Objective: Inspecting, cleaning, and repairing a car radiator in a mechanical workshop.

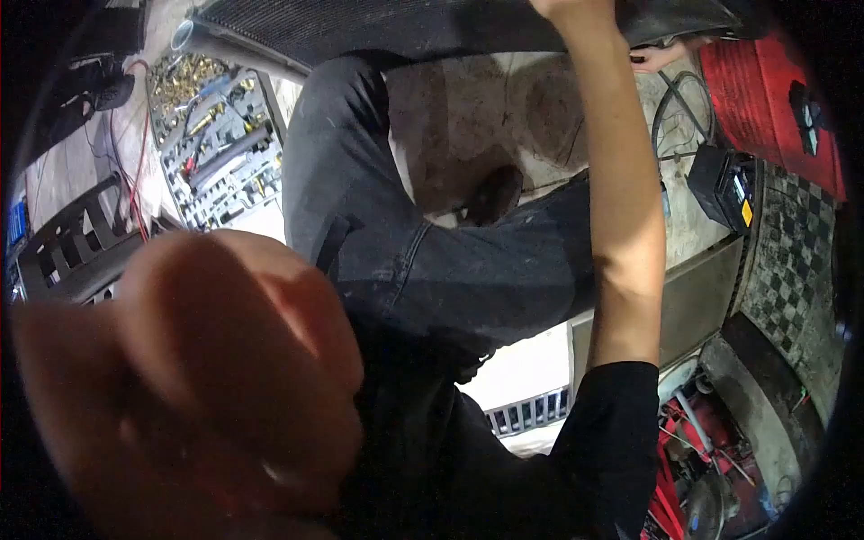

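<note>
My left hand [216,378] looms very close at the lower left, blurred, with its fingers curled; whatever it may hold is hidden. My right forearm stretches upward to my right hand [567,9], which is cut off by the top edge at a dark finned panel [423,22] with a metal edge; its fingers are hidden. My legs [423,261] in dark trousers are bent below the panel. Another person's hand [659,56] shows at the panel's right, by a black hose [681,85].
An open tool case [216,153] with sockets lies at the left, near a black slatted plastic part [76,234] and red wires. At the right are a red surface [751,90], a black battery [715,189], checkered tiles [787,261] and red tools [697,423].
</note>
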Tool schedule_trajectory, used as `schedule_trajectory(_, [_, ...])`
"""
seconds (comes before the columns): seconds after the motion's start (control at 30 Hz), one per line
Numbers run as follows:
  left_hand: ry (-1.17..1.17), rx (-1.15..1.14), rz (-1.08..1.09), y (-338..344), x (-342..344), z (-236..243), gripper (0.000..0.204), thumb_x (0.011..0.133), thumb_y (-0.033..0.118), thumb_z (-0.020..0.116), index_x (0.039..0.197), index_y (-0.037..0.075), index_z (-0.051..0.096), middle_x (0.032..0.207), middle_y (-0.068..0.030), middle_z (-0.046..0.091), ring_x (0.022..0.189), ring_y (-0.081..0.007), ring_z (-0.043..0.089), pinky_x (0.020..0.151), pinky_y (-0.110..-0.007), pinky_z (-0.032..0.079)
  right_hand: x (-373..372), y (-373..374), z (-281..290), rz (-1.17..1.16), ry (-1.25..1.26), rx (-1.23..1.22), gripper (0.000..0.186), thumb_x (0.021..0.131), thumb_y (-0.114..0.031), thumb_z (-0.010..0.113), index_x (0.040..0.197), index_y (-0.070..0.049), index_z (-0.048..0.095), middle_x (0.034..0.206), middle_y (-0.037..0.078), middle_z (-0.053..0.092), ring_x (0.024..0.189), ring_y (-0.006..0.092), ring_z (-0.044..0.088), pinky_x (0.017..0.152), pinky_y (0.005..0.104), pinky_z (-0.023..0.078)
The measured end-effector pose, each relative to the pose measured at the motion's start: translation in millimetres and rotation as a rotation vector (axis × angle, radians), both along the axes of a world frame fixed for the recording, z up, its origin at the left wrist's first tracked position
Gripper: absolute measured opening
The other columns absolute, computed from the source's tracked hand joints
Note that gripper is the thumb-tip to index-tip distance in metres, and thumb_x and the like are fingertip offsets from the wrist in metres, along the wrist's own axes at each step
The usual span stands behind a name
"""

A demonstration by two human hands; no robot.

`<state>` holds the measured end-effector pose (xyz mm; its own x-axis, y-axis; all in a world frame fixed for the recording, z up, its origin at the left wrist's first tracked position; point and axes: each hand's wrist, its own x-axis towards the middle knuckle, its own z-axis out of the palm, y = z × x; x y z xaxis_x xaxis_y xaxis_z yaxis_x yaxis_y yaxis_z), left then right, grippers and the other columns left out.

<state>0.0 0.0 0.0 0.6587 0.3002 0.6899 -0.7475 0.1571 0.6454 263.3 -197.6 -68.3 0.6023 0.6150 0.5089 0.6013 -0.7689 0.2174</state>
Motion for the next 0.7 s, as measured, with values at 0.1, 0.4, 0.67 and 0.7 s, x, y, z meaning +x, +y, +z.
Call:
schedule_trajectory(0.1, [0.031,-0.145,-0.093,29.0,-9.6,-22.5,0.029,0.075,-0.001,0.058,0.074,0.026,0.066,0.068,0.0077,0.057,0.06,-0.0012,0.05,0.049,-0.018,0.032,9.8,28.6,-5.5,-0.047,-0.065,0.201,0.037,0.092,-0.035,0.048,0.096,0.0,0.057,0.102,0.025,0.056,0.108,0.0399,0.048,0.099,0.0515,0.029])
schedule_trajectory(0.4, [0.109,0.136,-0.021,66.6,-37.7,9.0,0.021,0.076,0.003,0.058,0.07,0.022,0.063,0.069,0.0057,0.055,0.058,-0.003,0.047,0.051,-0.02,0.032,15.4,66.9,-30.3,0.026,-0.051,0.422,0.038,0.093,-0.035,0.049,0.098,0.001,0.059,0.102,0.025,0.057,0.105,0.0399,0.048,0.095,0.0493,0.031])
schedule_trajectory(0.67, [0.121,0.085,-0.145,91.0,4.5,-4.5,0.018,0.076,0.006,0.06,0.067,0.022,0.061,0.072,0.0055,0.054,0.06,-0.0046,0.046,0.057,-0.022,0.032,5.6,80.2,-28.5,-0.046,0.042,0.41,0.041,0.094,-0.038,0.045,0.101,0.001,0.057,0.109,0.025,0.055,0.115,0.0419,0.044,0.103,0.0596,0.024])
schedule_trajectory(0.7, [0.125,0.083,-0.156,76.3,11.6,-2.6,0.018,0.076,0.006,0.06,0.066,0.022,0.06,0.072,0.0055,0.054,0.06,-0.0048,0.046,0.058,-0.023,0.032,5.9,83.8,-28.9,-0.038,0.039,0.419,0.041,0.094,-0.038,0.045,0.101,0.001,0.057,0.109,0.025,0.055,0.116,0.0423,0.043,0.103,0.0596,0.024])
